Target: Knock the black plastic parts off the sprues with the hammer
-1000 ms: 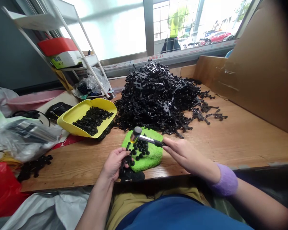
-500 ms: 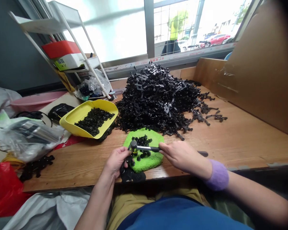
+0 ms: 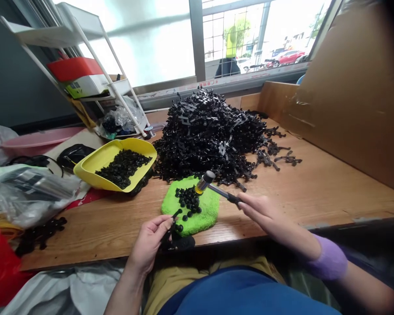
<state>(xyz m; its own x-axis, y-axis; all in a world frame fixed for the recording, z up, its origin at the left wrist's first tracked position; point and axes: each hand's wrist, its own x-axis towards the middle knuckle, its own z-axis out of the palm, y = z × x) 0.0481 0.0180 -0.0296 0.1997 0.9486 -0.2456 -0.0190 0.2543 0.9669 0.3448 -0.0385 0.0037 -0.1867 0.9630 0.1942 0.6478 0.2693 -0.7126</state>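
Head view: my right hand (image 3: 262, 213) grips a metal-shafted mallet (image 3: 216, 188) over fuzzy green cloth (image 3: 206, 210), my left hand (image 3: 147, 245) pinching a knobbly black plastic strip (image 3: 169, 232).

a small mallet (image 3: 213, 186) tilts beside black studs (image 3: 187, 199) on a green towel (image 3: 205, 214).

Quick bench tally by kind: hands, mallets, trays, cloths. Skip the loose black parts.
Hands: 2 (left hand, right hand)
Mallets: 1 (mallet, in the right hand)
Trays: 1 (yellow plastic tray)
Cloths: 1 (green cloth)
Total: 5
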